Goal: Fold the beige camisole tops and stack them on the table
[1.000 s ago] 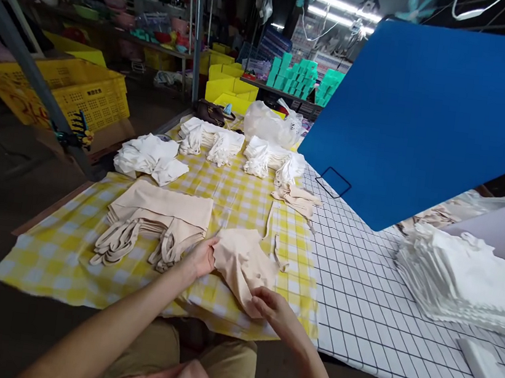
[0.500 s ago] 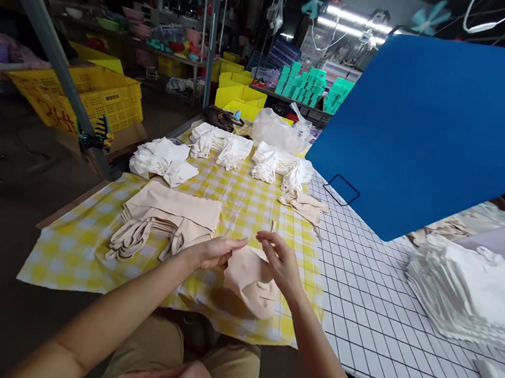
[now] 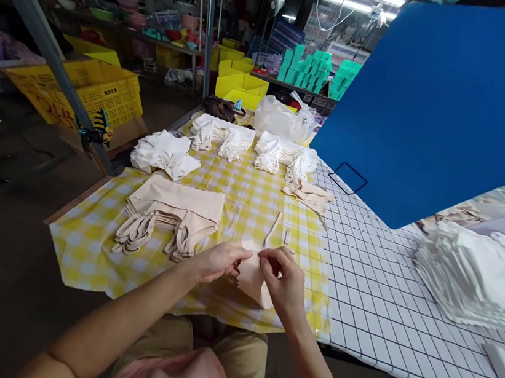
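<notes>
Your left hand [image 3: 220, 262] pinches the beige garment [image 3: 251, 277] at ten o'clock, right hand [image 3: 286, 277] pinching at twelve, its length slanting toward five

Yellow crate [image 3: 127, 101] and pink shirt [image 3: 191, 373] bear unreadable markings [image 3: 55, 112].

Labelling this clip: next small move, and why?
Probably draw the left hand and right hand apart to straighten the beige garment: both pinch it close together, while the beige stack at left has its wide band laid flat.

Beige cloth [image 3: 250, 274] partly behind right hand [image 3: 287, 282]
</notes>
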A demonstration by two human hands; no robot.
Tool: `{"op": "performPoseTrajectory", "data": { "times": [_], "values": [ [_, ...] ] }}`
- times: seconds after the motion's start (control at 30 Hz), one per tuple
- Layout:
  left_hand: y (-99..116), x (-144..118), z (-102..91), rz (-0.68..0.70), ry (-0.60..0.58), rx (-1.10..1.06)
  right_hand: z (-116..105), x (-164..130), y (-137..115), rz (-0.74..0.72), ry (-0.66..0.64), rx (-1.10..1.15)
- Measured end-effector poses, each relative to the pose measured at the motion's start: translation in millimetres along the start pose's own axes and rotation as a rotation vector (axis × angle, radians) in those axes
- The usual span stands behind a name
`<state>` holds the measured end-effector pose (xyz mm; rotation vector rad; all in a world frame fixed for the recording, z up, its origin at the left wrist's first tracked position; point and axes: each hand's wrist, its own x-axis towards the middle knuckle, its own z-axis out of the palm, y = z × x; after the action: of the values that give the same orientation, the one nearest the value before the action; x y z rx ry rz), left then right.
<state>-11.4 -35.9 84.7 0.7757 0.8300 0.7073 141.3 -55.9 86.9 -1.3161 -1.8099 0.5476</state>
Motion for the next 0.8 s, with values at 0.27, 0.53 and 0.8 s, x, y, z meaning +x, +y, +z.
{"op": "performPoseTrajectory", "data": {
  "times": [0.27, 0.53, 0.8],
  "values": [
    [-8, -11, 4.7, 0.149, 0.093, 0.244, 2, -8, -13, 0.117, 0.014, 0.149],
    [-8, -19, 8.4, 0.236, 0.107, 0.376, -3, -11, -16, 0.332, -0.035, 0.336],
    [-6, -24, 15.0, 0.259, 0.149, 0.515, -8, -9, -18, 0.418, -0.067, 0.468]
  ]
}}
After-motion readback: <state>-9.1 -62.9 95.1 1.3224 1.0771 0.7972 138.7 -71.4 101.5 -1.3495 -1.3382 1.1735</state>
